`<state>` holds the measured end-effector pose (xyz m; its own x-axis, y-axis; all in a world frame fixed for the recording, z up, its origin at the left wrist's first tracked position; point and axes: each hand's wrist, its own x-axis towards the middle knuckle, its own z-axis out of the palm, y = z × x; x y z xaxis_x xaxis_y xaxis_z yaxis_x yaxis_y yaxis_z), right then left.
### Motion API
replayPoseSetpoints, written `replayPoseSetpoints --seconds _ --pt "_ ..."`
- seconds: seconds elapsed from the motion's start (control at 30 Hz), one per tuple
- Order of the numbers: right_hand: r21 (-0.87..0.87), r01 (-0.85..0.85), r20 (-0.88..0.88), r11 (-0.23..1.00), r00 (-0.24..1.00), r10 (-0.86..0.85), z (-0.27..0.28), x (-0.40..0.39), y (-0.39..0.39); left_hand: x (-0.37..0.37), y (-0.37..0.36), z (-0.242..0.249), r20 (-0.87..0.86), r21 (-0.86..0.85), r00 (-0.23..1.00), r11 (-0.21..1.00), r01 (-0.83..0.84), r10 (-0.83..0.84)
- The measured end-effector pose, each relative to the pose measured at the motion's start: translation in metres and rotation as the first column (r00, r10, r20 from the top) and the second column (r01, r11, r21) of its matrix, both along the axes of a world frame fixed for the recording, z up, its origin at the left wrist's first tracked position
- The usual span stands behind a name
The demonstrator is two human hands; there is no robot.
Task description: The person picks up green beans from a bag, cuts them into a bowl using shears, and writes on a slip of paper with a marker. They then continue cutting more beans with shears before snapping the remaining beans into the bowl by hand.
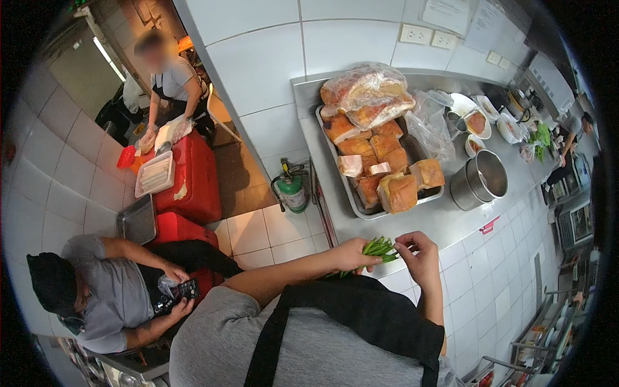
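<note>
A bunch of green beans (380,248) is gripped in my left hand (352,255), in front of my apron at the edge of the steel counter. Their tips point right, and a few lower ends show beneath the hand. My right hand (422,257) is beside the tips, thumb and fingers pinched together right at the bean ends. What lies between those fingertips is too small to make out. Just beyond my hands, a metal tray (361,213) holds several browned blocks of meat (398,192) and a large plastic-wrapped piece (367,90).
Right of the tray stand nested steel pots (469,187), bowls (474,144), a plastic bag (431,129) and leafy greens (540,137). A green cylinder (291,192) stands on the floor. One person (109,284) sits at left; another works behind a red cooler (200,174).
</note>
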<state>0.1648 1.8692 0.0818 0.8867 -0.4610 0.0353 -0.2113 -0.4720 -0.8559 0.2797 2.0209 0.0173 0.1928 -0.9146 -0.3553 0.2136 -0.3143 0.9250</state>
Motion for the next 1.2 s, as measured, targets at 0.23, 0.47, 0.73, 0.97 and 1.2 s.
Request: replayPoseSetpoints --seconds 0.23,0.47,0.73,0.97,1.2 --pt "-0.104 0.054 0.065 0.993 0.997 -0.047 -0.004 -0.003 -0.008 0.006 -0.006 0.007 -0.024 0.045 0.999 0.998 -0.033 0.034" --pt "0.096 0.192 0.223 0.977 0.952 -0.209 0.004 -0.009 -0.012 0.029 -0.008 0.029 -0.369 -0.053 0.912 0.976 -0.21 0.177" --pt "0.079 0.196 0.212 0.977 0.955 -0.208 0.006 -0.016 0.013 0.037 0.003 0.025 -0.38 -0.124 0.916 0.975 -0.187 0.127" --pt "0.109 0.171 0.211 0.979 0.959 -0.191 0.001 -0.014 0.028 0.034 0.017 0.031 -0.423 -0.123 0.899 0.975 -0.183 0.115" --pt "0.112 0.183 0.28 0.977 0.937 -0.208 0.011 0.004 0.046 0.026 0.029 0.034 -0.274 -0.088 0.939 0.967 -0.238 0.206"
